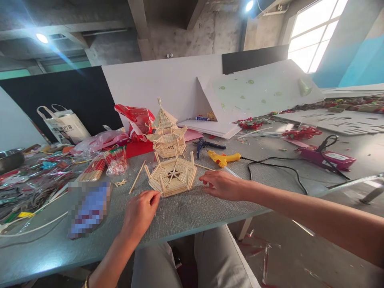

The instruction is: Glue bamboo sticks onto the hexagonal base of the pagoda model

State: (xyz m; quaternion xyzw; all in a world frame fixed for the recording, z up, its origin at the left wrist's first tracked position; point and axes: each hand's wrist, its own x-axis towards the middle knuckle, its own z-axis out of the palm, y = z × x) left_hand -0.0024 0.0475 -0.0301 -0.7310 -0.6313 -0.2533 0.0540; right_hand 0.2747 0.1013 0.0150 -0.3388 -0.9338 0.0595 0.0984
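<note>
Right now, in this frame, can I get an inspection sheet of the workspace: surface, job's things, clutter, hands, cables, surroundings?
Surface: grey textured tabletop, scattered with craft material.
Job's things: flat hexagonal frame of pale wooden sticks; behind it a finished wooden-stick pagoda model.
Clutter: packs of sticks in clear wrap, loose stick, yellow glue gun, blue-handled pliers, red plastic bag.
Hands: left hand with fingers at the frame's near edge; right hand resting flat beside its right side.
Cables: black cord running from the glue gun.
Surroundings: white boards, bright window, bare concrete ceiling.
</note>
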